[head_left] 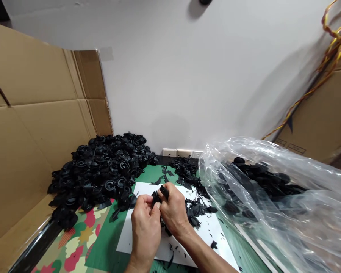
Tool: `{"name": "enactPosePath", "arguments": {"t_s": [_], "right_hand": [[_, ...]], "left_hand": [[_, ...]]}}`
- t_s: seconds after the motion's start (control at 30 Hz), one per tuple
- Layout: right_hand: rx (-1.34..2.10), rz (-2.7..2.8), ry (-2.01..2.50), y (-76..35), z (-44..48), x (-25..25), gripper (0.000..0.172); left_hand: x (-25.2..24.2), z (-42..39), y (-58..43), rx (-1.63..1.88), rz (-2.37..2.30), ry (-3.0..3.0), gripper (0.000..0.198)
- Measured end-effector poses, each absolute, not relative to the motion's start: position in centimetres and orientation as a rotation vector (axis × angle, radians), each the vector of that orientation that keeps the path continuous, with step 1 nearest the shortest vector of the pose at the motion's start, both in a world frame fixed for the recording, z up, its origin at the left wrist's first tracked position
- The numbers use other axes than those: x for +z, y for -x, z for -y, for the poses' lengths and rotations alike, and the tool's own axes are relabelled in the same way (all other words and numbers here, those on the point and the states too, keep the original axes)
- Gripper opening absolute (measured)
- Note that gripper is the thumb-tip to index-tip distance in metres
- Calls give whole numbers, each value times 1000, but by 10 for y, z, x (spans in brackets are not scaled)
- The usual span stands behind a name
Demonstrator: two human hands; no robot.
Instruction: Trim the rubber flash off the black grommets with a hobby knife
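Both hands meet over a white sheet (pixel 127 235). My left hand (pixel 146 227) is closed, its thumb and fingers pinching a small black rubber part (pixel 155 198). Right against it, my right hand (pixel 173 210) is closed too, with a short black piece (pixel 164 192) sticking up between its fingers. Whether that piece belongs to the same rubber part I cannot tell, as the fingers hide most of it. Torn black scraps (pixel 194 210) lie on the sheet beside and beneath my right hand.
A large heap of ribbed black rubber parts (pixel 102 170) stands at left against a cardboard box (pixel 45 87). To the right, a clear plastic bag (pixel 287 216) holds more black parts (pixel 264 176). Behind are scraps (pixel 184 168) and wall sockets (pixel 184 153). Twisted wires (pixel 307 96) hang at right.
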State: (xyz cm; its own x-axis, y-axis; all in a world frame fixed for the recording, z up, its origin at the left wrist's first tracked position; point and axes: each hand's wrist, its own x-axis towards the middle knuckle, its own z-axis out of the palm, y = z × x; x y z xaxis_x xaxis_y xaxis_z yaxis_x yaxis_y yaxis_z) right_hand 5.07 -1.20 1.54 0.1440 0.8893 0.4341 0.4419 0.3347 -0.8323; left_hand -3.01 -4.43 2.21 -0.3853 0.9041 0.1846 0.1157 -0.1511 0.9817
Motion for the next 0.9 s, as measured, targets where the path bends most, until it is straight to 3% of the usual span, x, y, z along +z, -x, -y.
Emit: {"name": "enactPosePath", "arguments": {"t_s": [0.27,0.47,0.63,0.9], "right_hand": [[594,1586,1170,-62,31,27,13],[532,1501,1316,-57,25,24,19],[493,1322,1466,-87,-13,36,14],[600,1555,1411,-145,-2,41,23]], "left_hand": [[21,50,34,1605,-1337,-1129,12],[25,49,24,1535,-1480,-1290,6],[16,71,11,1448,-1445,-1241,9],[19,64,24,1307,-1084,-680,16]]}}
